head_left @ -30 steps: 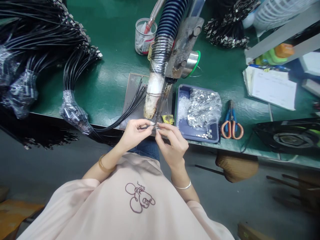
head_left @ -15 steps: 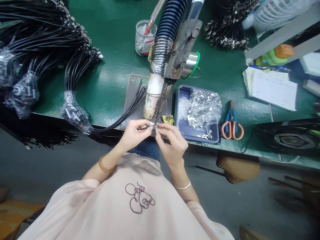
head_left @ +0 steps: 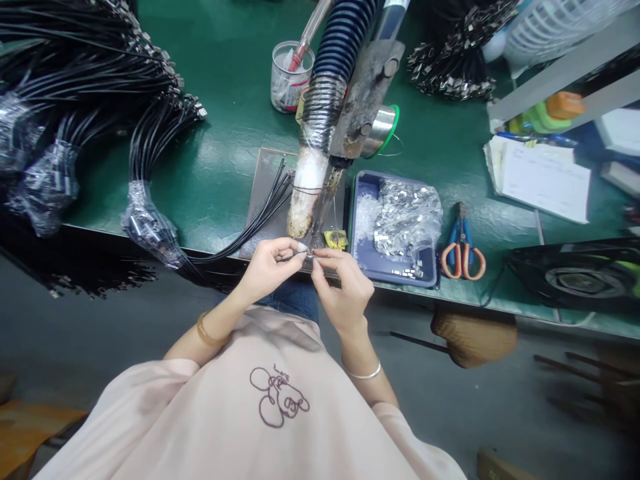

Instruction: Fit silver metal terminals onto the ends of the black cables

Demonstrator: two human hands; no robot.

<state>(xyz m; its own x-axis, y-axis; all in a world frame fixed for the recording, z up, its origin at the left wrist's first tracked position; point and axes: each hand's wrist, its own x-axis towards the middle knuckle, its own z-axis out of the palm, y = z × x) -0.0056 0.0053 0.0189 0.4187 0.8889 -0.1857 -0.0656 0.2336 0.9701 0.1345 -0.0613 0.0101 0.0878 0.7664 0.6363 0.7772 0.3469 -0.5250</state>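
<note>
My left hand (head_left: 267, 267) pinches the end of a thin black cable (head_left: 260, 223) at the front edge of the green bench. My right hand (head_left: 343, 290) holds a small metal clip (head_left: 311, 254) against that cable end, fingertips almost touching the left hand's. Both hands sit just below the tip of the soldering fixture (head_left: 320, 200), which hangs under a ribbed blue hose (head_left: 337, 47). Several more black cables run from the left across a grey plate (head_left: 265, 183) to the fixture.
A blue tray (head_left: 365, 257) of metal clips in a plastic bag stands right of the hands, with orange-handled scissors (head_left: 463, 243) beyond. Bundles of black cables (head_left: 90, 87) fill the left bench. A clear cup (head_left: 286, 73), solder spool (head_left: 385, 123), papers (head_left: 543, 177) and a fan (head_left: 575, 273) lie around.
The hands have closed together slightly at the cable end; my right hand has shifted a little to the left. Nothing else moved.
</note>
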